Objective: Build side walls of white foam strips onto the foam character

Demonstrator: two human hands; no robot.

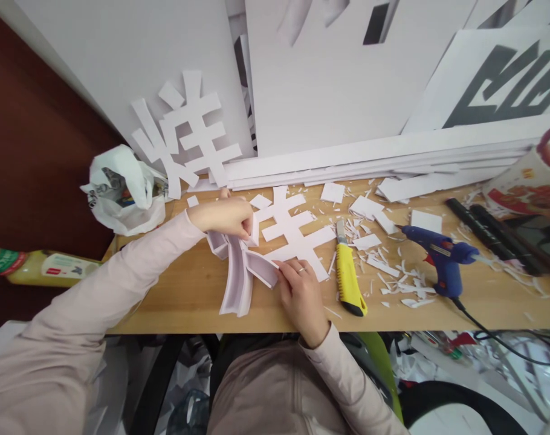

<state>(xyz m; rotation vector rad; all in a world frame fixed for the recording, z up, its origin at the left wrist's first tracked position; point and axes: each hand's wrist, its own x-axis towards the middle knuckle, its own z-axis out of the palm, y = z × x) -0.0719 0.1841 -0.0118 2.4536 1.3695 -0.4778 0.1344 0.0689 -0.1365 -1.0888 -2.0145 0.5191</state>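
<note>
My right hand (302, 296) pinches one arm of the white piece (239, 278) on the desk (175, 308); my left hand (232, 217) curls at its far end, grip hidden. It looks light, stiffish, easily dented: best held by its walls.

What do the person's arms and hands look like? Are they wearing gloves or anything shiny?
Both arms wear long, plain, pale pink sleeves, with soft wrinkles in the cloth. There are no gloves: the left hand and right hand are both bare. The right one has a thin, shiny ring on a finger. I can't see all the left fingers.
</note>
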